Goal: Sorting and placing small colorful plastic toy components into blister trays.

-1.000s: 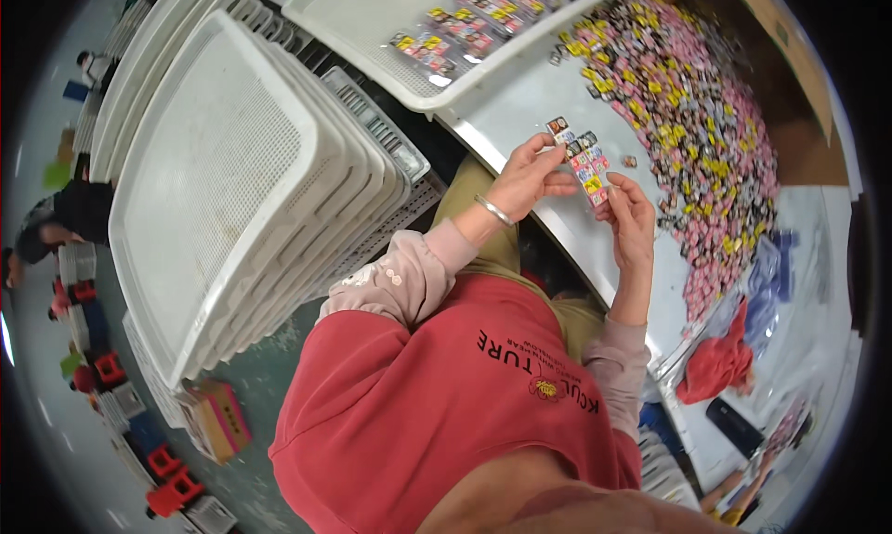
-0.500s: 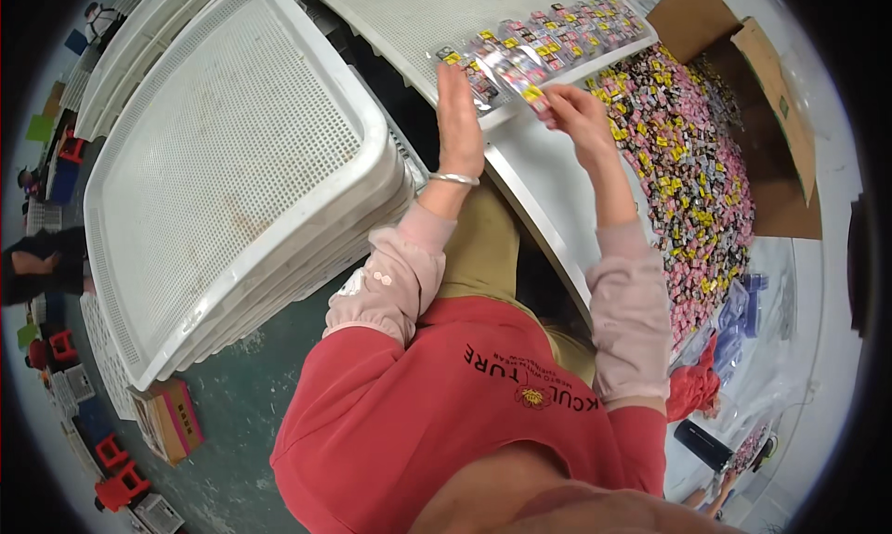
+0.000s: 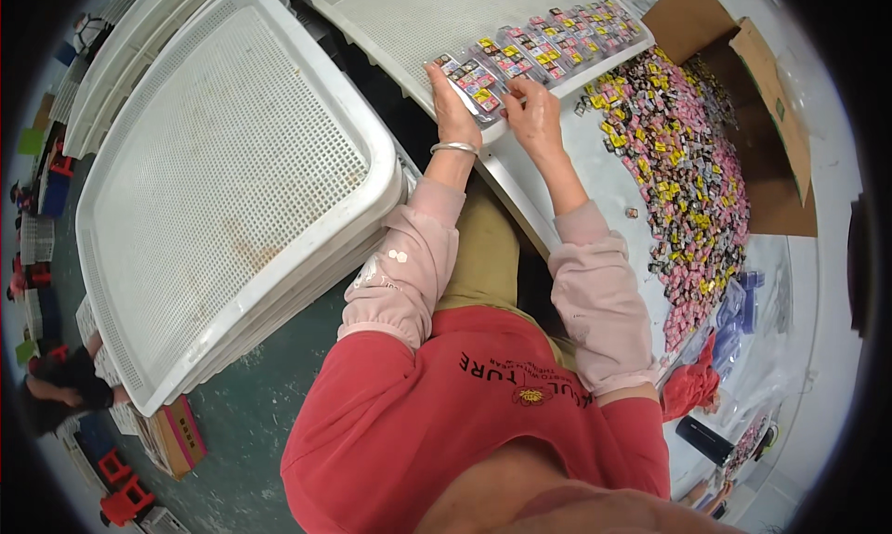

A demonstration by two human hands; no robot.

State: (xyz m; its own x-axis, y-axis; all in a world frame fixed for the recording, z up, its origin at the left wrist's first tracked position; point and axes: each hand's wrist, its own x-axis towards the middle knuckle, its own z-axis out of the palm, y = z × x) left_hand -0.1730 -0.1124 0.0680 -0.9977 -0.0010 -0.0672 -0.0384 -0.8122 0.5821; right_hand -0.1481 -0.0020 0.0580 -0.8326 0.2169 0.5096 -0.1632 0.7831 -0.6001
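Observation:
My left hand (image 3: 454,119) is at the near left end of a row of clear plastic packs (image 3: 528,55), filled with small pink, black and yellow pieces. Its fingers are stretched along the edge of the end pack (image 3: 478,86). At that pack's right side is my right hand (image 3: 536,123), its fingers bent and pinched together. Whatever sits between those fingertips is too small to make out. The row lies along the near edge of a white perforated tray (image 3: 376,23).
Right of my right hand, a big heap of small pink, black and yellow pieces (image 3: 692,176) spreads over the white table (image 3: 581,162), beside an open cardboard box (image 3: 776,107). Stacked white perforated trays (image 3: 223,176) stand at my left. A red plastic bag (image 3: 689,388) lies near the heap.
My right hand has moved left, close to my left hand. The clear pack it held in the air now appears laid in the row. The left hand's fingers have come against the end pack.

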